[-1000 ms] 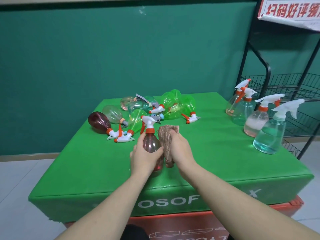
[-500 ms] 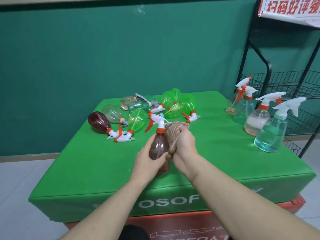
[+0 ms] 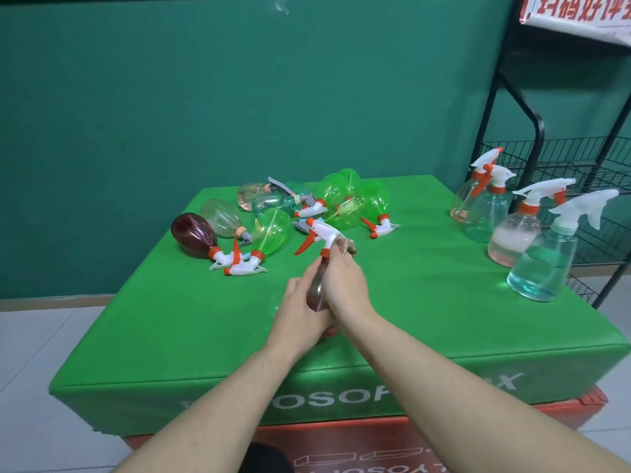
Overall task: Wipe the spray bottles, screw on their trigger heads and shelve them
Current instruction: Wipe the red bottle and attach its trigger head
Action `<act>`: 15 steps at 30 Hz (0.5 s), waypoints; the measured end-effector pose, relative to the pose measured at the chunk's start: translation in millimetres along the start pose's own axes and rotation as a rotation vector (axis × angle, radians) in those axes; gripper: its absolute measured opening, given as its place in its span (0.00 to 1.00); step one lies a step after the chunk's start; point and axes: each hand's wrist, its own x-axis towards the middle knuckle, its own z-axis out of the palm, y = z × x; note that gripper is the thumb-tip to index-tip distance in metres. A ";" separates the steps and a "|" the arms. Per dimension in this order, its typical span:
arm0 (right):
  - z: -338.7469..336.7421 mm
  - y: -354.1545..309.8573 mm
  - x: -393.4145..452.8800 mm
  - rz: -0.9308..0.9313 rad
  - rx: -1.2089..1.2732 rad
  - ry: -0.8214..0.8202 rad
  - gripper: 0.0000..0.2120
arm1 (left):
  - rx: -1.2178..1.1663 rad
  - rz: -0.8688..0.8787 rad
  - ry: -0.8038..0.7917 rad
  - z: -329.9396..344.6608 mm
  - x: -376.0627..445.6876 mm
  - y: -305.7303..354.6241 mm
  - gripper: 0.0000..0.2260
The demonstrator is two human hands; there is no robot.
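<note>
Item: dark red spray bottle (image 3: 316,288), tilted above the green table (image 3: 426,302), white and orange trigger head (image 3: 321,233) fitted. Left hand (image 3: 300,312): fingers curled round the bottle's lower body. Right hand (image 3: 345,285): fingers wrapped over the upper body, brown cloth (image 3: 346,247) bunched at the fingertips, just below the trigger head. Loose bottles (image 3: 273,227) lie beyond the fingers.

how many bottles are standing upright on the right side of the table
4, in a cluster at the table's right edge beside the wire rack: a pinkish one farthest back, a clear one, a pink one, and a blue-tinted one nearest. None seem hidden.
</note>
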 end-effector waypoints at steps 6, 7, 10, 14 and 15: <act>-6.2 14.6 -0.1 -0.031 0.015 -0.076 0.22 | -0.118 -0.049 0.040 -0.3 4.0 -3.9 0.37; -3.0 16.0 0.4 0.003 0.080 -0.063 0.22 | -0.129 -0.051 0.042 -0.2 3.3 -5.1 0.37; 3.8 12.2 4.8 0.145 0.307 -0.022 0.26 | -0.131 -0.045 0.050 -0.7 1.1 -8.1 0.37; 9.6 3.2 11.2 0.164 0.325 -0.028 0.24 | -0.131 -0.031 0.022 1.2 -0.8 -3.4 0.33; 10.5 1.4 9.8 0.127 0.260 -0.025 0.22 | -0.126 -0.029 0.017 1.1 -0.5 -2.9 0.33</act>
